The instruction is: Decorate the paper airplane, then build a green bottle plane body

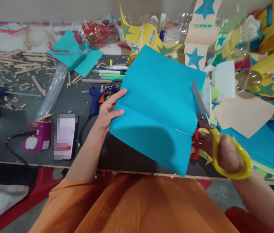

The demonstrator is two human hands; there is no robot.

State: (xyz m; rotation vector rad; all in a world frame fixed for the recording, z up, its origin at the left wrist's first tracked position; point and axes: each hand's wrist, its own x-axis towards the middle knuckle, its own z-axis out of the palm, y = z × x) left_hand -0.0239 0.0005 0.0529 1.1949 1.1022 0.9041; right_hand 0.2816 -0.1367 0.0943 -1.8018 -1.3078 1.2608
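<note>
A blue craft sheet (161, 94) is held up over the table, creased across its lower half, with a short pale curved line near its right side. My left hand (109, 111) grips its left edge, thumb and fingertips on top and the other fingers behind. Scissors (202, 118) with a large yellow handle loop and a red one are in my right hand (226, 152), at the sheet's right edge. One blade shows in front of the sheet, pointing up and left. Whether the other blade lies behind the sheet is hidden.
Left of the sheet lie a blue glue gun (95, 100), a phone (65, 137) and a purple power adapter (37, 136) with a cable. Wood sticks (27, 64) litter the far left. Pens (112, 72), a red bottle (98, 32) and a beige sheet (245, 113) lie around.
</note>
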